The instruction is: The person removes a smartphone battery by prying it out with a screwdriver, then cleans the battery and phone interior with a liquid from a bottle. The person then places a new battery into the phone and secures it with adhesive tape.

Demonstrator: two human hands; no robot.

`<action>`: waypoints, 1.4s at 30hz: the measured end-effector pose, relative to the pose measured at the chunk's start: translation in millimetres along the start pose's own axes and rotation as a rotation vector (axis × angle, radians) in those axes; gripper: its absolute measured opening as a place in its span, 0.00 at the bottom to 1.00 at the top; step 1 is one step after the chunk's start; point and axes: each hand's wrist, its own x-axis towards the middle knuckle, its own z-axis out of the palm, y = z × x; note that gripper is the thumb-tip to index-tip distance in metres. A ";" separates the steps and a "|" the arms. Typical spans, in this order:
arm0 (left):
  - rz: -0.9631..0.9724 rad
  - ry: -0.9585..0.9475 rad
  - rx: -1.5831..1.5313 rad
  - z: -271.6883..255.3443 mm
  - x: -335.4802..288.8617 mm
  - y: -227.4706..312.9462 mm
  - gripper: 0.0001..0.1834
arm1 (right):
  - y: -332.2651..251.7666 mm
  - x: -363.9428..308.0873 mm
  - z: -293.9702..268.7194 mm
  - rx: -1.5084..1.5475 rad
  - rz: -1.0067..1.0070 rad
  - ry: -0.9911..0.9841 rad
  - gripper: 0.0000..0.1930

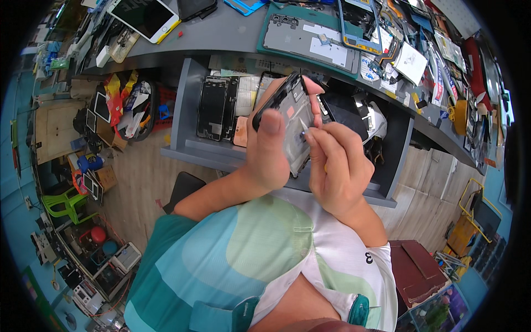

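Note:
My left hand (267, 157) is wrapped round an opened phone frame (292, 133), held tilted above a pulled-out desk drawer. The thumb lies along the near side, and fingertips show past the far edge. A pale inner face of the frame is toward my right hand, with a small pinkish square on it. My right hand (342, 166) is closed in a pinch by this face. Between its thumb and fingers is a thin, light, pointed piece (303, 128); its kind is too small to make out. Its tip touches or nearly touches the frame.
Inside the grey drawer (182, 110) lie dark phone screens (211, 108) and other parts. On the desk are a green mat (268, 33) with a grey phone back (298, 39), a white phone (146, 19) and cluttered parts at right. A bin (145, 110) stands left.

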 end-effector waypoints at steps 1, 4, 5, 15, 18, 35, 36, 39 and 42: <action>0.006 0.002 0.055 -0.2 -1.9 2.0 0.61 | -1.6 -1.1 0.3 0.015 -0.003 0.007 0.12; -0.011 0.045 0.164 4.1 -7.2 13.0 0.63 | -1.2 -4.6 4.2 0.039 -0.060 0.047 0.13; -0.010 0.059 0.162 6.8 -9.5 15.1 0.64 | -0.9 -5.1 5.6 0.046 -0.084 0.067 0.13; -0.018 0.117 0.080 11.6 -15.5 19.3 0.68 | 0.1 -12.3 2.5 0.063 -0.222 0.092 0.17; -0.028 0.140 0.021 10.3 -13.7 19.3 0.68 | 1.1 -13.5 -0.2 0.059 -0.261 0.066 0.17; 0.168 0.202 -0.033 -5.6 -7.9 12.5 0.70 | -1.1 -20.9 -3.8 0.144 -0.373 -0.003 0.13; 0.193 0.210 -0.013 -6.7 -8.2 10.3 0.70 | -1.2 -20.6 -4.2 0.153 -0.374 -0.011 0.13; 0.290 0.192 0.023 -11.6 -7.8 3.9 0.73 | -3.8 -19.5 -6.1 0.165 -0.370 -0.026 0.13; 0.445 0.112 0.098 -23.5 -5.3 -2.5 0.73 | -4.5 -19.2 -6.9 0.185 -0.371 -0.028 0.14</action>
